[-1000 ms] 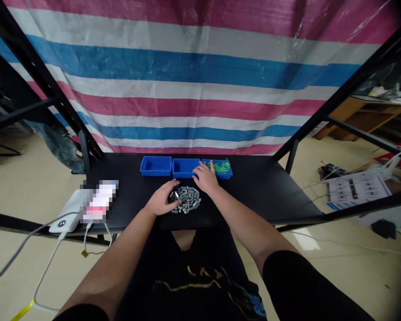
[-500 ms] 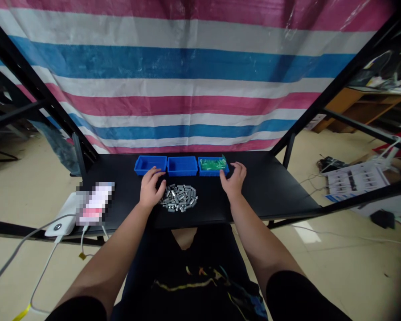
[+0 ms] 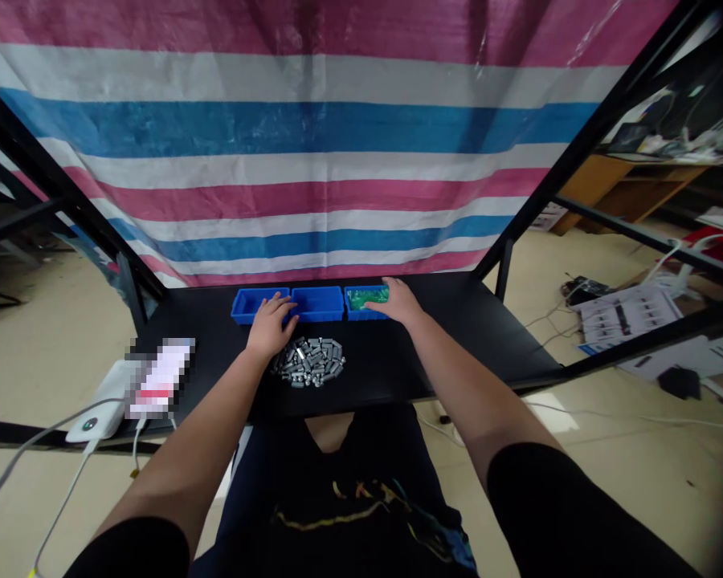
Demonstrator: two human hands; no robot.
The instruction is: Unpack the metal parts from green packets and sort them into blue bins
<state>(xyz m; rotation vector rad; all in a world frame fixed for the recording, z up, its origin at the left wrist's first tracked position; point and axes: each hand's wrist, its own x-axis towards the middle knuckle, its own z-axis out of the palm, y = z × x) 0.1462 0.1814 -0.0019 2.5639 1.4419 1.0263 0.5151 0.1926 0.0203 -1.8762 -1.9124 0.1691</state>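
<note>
Three blue bins stand in a row on the black table: the left bin, the middle bin and the right bin. Green, shiny plastic packing lies in the right bin. My right hand reaches over that bin's right end, thumb stretched across the green packing and fingers apart. My left hand rests with spread fingers at the front, where the left and middle bins meet; nothing shows in it. Just right of it lies a heap of small silvery metal cylinders.
A phone, blurred out, and a white power bank with cables are at the table's left end. Behind the bins hangs a striped plastic sheet. Black frame posts rise at both sides.
My right hand has moved left, from beside the right bin to over its green packing. My left hand stays near the left bin. The whole view has shifted slightly.
</note>
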